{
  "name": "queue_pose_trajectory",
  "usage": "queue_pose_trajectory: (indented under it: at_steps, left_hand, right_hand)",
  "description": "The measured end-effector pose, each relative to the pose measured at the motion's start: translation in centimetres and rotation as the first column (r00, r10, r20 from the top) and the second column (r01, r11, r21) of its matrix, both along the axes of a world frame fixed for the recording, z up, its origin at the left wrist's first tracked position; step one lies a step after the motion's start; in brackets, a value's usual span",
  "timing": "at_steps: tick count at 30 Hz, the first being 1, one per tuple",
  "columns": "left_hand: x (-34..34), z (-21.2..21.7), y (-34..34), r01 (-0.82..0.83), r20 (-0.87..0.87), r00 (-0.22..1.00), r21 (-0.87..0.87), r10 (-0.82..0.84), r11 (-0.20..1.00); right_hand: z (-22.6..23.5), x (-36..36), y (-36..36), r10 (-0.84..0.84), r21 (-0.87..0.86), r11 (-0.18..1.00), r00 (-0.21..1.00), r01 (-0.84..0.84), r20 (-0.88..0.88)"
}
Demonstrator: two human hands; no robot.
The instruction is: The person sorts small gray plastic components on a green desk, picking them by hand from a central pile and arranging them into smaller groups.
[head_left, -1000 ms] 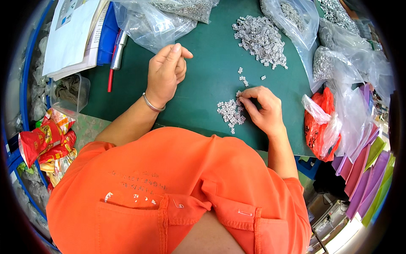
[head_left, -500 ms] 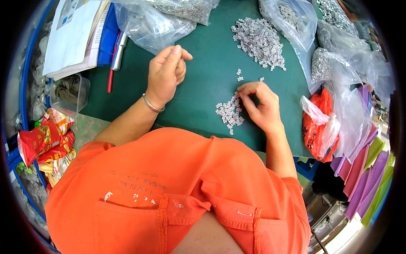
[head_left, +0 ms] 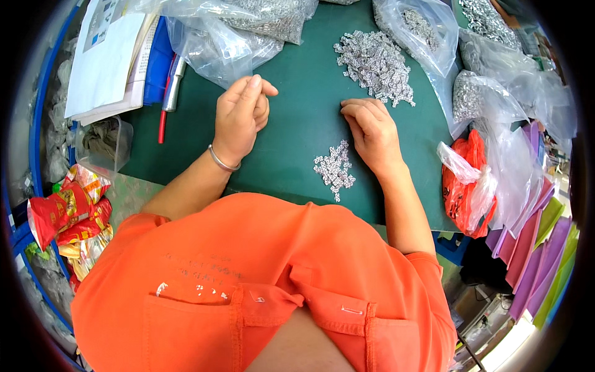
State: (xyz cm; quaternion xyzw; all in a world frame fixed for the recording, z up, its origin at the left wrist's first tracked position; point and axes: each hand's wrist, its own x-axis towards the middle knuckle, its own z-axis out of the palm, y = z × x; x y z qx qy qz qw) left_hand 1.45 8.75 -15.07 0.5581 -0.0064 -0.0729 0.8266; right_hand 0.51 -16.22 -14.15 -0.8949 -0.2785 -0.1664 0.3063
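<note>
Bare desk (head_left: pixel 297 133) lies open between the hands, bounded by plastic bags (head_left: pixel 217 43), large parts pile (head_left: pixel 375 62) and small pile (head_left: pixel 334 168).

The person wears a bright orange short-sleeved shirt (head_left: pixel 248 273) that fills the frame from about 5 to 8 o'clock. It has a buttoned front placket with pale buttons, a chest pocket (head_left: pixel 186 335) at 7 o'clock with light stitching along its top edge, and faint pale marks above it. Both forearms are bare. A thin silver bangle (head_left: pixel 222 161) circles the left wrist.
</note>
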Motion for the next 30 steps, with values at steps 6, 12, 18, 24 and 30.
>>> queue_pose_trajectory:
  at_steps: [6, 12, 18, 24, 30]
  left_hand:
    - [-0.1, -0.1, 0.2, -0.006, 0.007, 1.0, -0.023, 0.006, 1.0]
    - [-0.1, 0.0, 0.0, -0.009, 0.023, 1.0, -0.009, 0.009, 1.0]
    - [0.0, -0.1, 0.0, -0.007, 0.026, 1.0, -0.007, 0.007, 1.0]
    - [-0.3, 1.3, -0.1, 0.201, -0.28, 0.931, -0.137, -0.233, 0.97]
    - [0.0, 2.0, -2.3, 0.42, -0.484, 0.65, -0.415, -0.587, 0.807]
  right_hand:
    - [0.8, -2.1, -0.2, 0.12, 0.046, 0.992, 0.978, -0.114, -0.171]
    - [0.6, -2.7, -3.1, -0.279, 0.044, 0.959, 0.959, 0.281, -0.044]
    - [-0.2, -2.6, -4.5, -0.301, 0.098, 0.939, 0.924, 0.331, -0.234]
    - [1.8, -3.0, -0.7, -0.135, 0.422, 0.868, 0.943, 0.261, -0.305]
    - [4.0, -1.6, 3.4, 0.124, 0.355, 0.933, 0.978, -0.056, -0.17]
